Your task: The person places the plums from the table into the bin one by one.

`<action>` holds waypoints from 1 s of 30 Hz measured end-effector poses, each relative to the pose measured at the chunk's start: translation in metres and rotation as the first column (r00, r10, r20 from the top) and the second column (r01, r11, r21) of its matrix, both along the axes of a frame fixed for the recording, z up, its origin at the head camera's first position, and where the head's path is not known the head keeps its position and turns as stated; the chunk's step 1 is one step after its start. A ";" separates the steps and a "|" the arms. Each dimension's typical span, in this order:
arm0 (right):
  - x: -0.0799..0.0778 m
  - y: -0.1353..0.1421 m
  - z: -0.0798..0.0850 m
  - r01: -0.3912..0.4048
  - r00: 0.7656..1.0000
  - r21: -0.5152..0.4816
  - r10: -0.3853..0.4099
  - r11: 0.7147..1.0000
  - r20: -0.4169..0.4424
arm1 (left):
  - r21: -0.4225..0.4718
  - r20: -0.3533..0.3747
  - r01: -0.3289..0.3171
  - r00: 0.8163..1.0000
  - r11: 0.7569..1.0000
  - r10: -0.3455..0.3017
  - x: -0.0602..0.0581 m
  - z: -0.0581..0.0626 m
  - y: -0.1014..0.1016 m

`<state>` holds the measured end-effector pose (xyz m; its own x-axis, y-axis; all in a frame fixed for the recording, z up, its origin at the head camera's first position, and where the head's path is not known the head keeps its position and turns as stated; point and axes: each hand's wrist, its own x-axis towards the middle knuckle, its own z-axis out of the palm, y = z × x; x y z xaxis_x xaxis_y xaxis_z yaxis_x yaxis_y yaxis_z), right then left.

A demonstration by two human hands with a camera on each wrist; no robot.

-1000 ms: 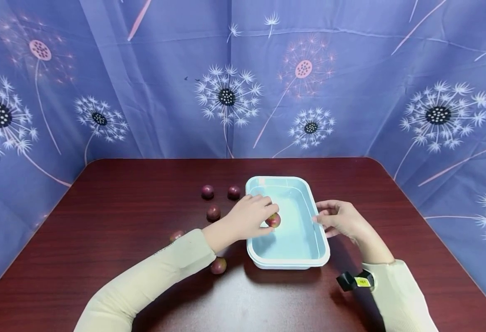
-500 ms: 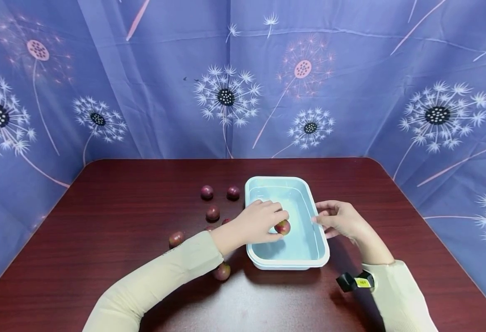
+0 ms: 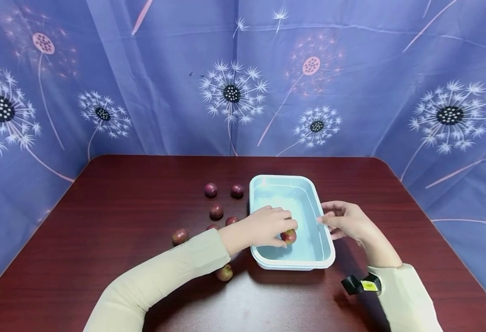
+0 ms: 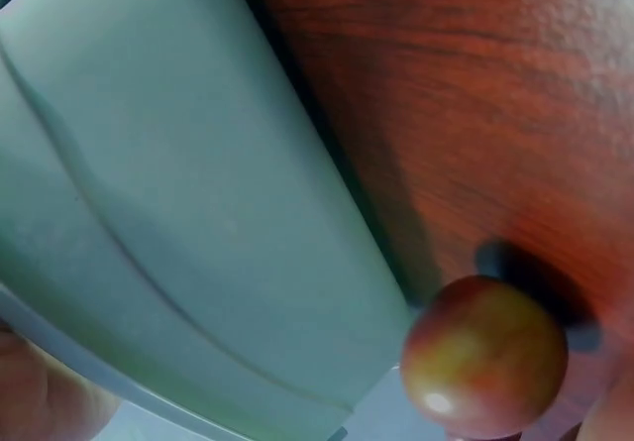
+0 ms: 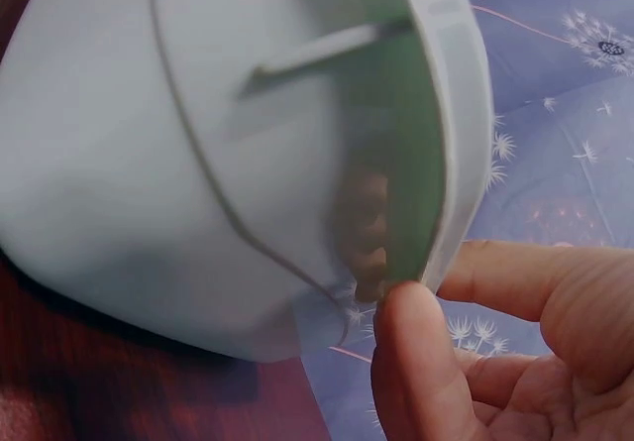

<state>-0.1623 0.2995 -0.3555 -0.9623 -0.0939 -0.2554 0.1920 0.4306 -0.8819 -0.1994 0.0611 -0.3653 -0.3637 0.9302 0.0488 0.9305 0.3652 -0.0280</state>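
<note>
A pale blue plastic basin (image 3: 305,216) stands on the dark red table. Over its inside is my left hand (image 3: 265,227), curled round a reddish passion fruit (image 3: 288,236) low in the basin; whether the fruit touches the floor I cannot tell. My right hand (image 3: 348,223) pinches the basin's right rim, and the right wrist view shows the thumb (image 5: 416,347) on one side of the rim (image 5: 466,114) with fingers on the other. In the left wrist view, a red and yellow passion fruit (image 4: 485,357) appears beside the basin wall (image 4: 218,193).
Several passion fruits lie left of the basin, among them one at the back (image 3: 211,190), one near the basin's far corner (image 3: 237,191) and one further left (image 3: 180,236). Another passion fruit (image 3: 225,273) is partly behind the left sleeve. A patterned blue curtain (image 3: 176,92) hangs behind the table (image 3: 143,193).
My left hand has moved right and lower into the basin with the passion fruit. The fruit near the left sleeve has shifted slightly. My right hand keeps its grip on the rim.
</note>
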 end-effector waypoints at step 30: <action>-0.002 0.001 -0.002 -0.012 1.000 -0.035 0.012 0.999 0.001 | -0.050 0.117 0.011 0.993 0.999 -0.005 0.000 0.004 0.002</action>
